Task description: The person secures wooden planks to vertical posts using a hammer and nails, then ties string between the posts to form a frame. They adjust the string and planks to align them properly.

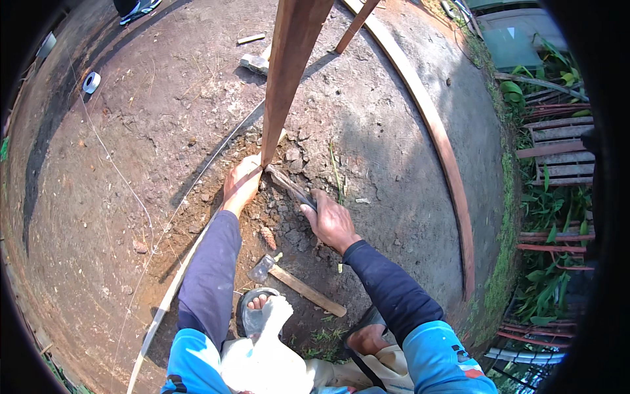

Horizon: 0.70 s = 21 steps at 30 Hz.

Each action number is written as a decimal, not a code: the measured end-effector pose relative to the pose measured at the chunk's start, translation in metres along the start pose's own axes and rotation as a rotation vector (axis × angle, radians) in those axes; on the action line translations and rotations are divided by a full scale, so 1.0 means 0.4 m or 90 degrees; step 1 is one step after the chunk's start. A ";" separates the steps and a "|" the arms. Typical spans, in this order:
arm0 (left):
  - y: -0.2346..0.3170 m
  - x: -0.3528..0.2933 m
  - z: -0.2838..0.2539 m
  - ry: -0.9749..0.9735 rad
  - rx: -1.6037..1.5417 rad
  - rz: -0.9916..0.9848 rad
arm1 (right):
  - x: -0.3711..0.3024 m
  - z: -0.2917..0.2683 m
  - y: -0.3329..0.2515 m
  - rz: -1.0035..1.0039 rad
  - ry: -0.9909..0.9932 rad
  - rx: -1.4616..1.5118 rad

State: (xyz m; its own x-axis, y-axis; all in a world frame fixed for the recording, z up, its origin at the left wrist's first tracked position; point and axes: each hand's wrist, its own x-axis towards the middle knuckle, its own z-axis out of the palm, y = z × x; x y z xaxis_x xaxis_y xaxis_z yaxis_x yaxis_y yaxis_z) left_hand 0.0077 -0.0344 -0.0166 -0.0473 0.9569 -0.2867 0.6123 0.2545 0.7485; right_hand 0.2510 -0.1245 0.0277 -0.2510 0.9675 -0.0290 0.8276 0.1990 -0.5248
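Observation:
A reddish-brown wooden post [289,65] rises from broken soil in the middle of the head view. Around its foot my left hand [241,182] is closed, with the fingertips partly hidden behind the wood. My right hand [333,222] grips a short grey-brown bar [289,186], whose far end meets the ground beside the post's base. Loose dark clods [295,157] lie around that spot. Nearer to me, a hammer-like tool [307,289] with a grey metal head and wooden handle rests on the dirt by my sandalled foot [257,307].
A long board [433,125] lies to the right, beside a second, thinner post [356,27]. A pale wooden strip [172,289] runs along my left forearm. Thin string [121,174] crosses the ground near a white roll [91,83]. Slatted wood [560,151] and plants border the right side.

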 end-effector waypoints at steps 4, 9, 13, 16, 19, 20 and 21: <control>0.000 -0.007 -0.004 -0.015 -0.020 -0.011 | 0.004 0.006 0.005 0.198 -0.147 0.261; -0.003 -0.009 0.000 0.001 -0.007 0.002 | -0.002 0.037 0.022 0.411 -0.276 0.774; -0.005 -0.008 0.002 -0.002 -0.022 -0.005 | -0.020 0.065 0.030 0.509 -0.327 1.089; -0.005 -0.008 0.000 -0.001 -0.017 -0.005 | -0.026 0.069 0.022 0.548 -0.347 1.088; -0.003 -0.010 -0.002 -0.006 -0.028 -0.001 | -0.024 0.056 0.007 0.435 -0.379 0.820; -0.002 -0.010 -0.002 -0.002 -0.028 0.004 | -0.024 0.050 0.000 0.354 -0.340 0.682; -0.002 -0.012 -0.003 -0.002 -0.026 0.004 | -0.026 0.048 -0.008 0.287 -0.294 0.526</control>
State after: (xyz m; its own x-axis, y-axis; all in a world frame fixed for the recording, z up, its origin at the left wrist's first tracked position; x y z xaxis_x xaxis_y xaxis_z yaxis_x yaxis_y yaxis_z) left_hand 0.0066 -0.0389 -0.0150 -0.0413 0.9580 -0.2839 0.5803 0.2543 0.7737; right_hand 0.2412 -0.1381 0.0136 -0.3157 0.7379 -0.5965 0.3346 -0.5017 -0.7977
